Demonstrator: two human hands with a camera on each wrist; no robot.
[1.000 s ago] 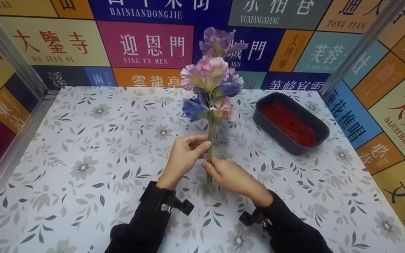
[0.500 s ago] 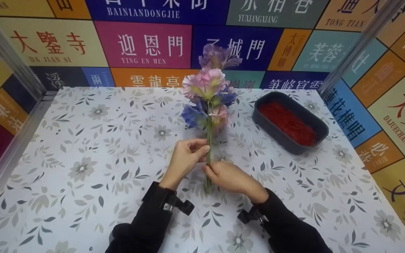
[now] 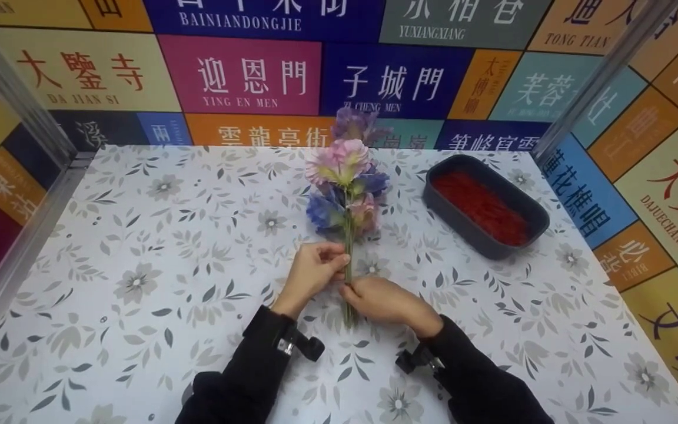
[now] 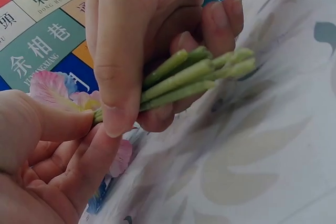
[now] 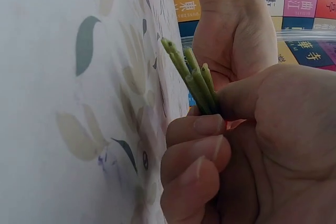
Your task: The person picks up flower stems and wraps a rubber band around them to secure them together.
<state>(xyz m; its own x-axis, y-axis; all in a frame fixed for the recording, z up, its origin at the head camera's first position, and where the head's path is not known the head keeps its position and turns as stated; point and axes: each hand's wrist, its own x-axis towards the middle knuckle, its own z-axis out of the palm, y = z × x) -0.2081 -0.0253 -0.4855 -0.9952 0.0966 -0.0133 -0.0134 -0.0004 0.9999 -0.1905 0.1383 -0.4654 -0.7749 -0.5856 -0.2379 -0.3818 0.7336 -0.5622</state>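
A bunch of artificial flowers (image 3: 341,162) in pink, blue and purple points away from me at mid-table. My left hand (image 3: 314,268) pinches the green stems (image 3: 348,235) between thumb and fingers, below the blooms. Just lower down, my right hand (image 3: 383,299) grips the same stems. The left wrist view has several cut stem ends (image 4: 199,72) sticking out past my right hand (image 4: 126,40), with my left hand (image 4: 58,150) close against it. In the right wrist view, the stem ends (image 5: 195,82) come out between thumb and curled fingers, the tips slightly uneven.
A dark grey oblong tub (image 3: 495,250) with red shredded filler (image 3: 480,206) stands at the back right. The table (image 3: 139,330) wears a white cloth with grey leaves. Panels with printed signs (image 3: 239,73) close in the back and sides, with metal posts (image 3: 610,76) at the corners.
The flower heads have come down and towards me, from high against the back panel to lower over the table's far part. Both hands have shifted slightly towards me, still holding the stems.
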